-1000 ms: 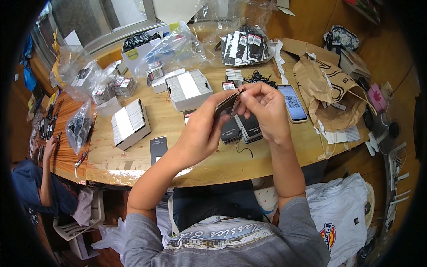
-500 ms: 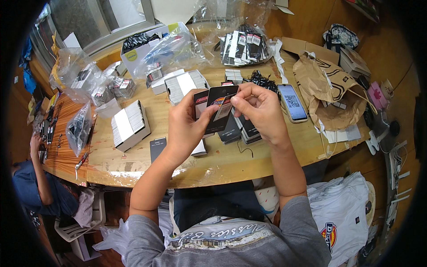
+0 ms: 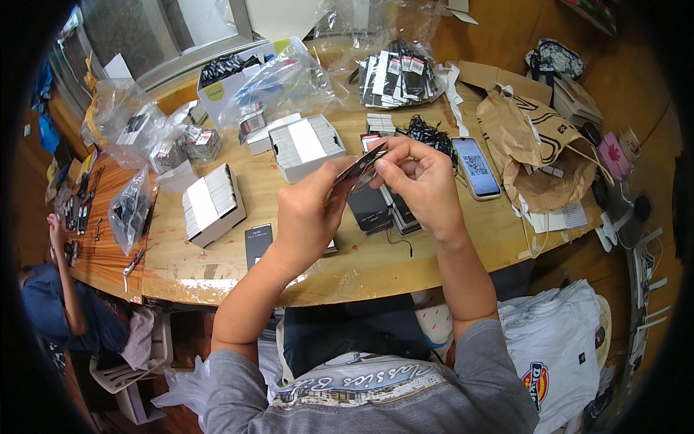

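Above the middle of the table, my left hand [image 3: 307,210] is closed around a few black hang tags [image 3: 359,165], now tipped nearly edge-on. My right hand [image 3: 428,189] is beside them, thumb and forefinger pinching at the tags' upper right edge; the exact contact is partly hidden by the fingers. Below and between my hands lie stacks of black tags [image 3: 372,211] with a thin black cord beside them. Another black tag [image 3: 258,244] rests flat left of my left forearm. Beyond my hands stands a white box [image 3: 309,148] packed with small cards.
A second card box [image 3: 213,206] stands at left. Black cords [image 3: 428,134], a phone [image 3: 477,166] and a brown paper bag [image 3: 542,152] lie at right. Bagged tags [image 3: 397,76] sit at the back. Another person's arm [image 3: 65,271] reaches in at far left.
The held tags have turned from facing me to nearly edge-on as my left hand rotated. My right hand stays close to their upper edge, and more of the card box shows.
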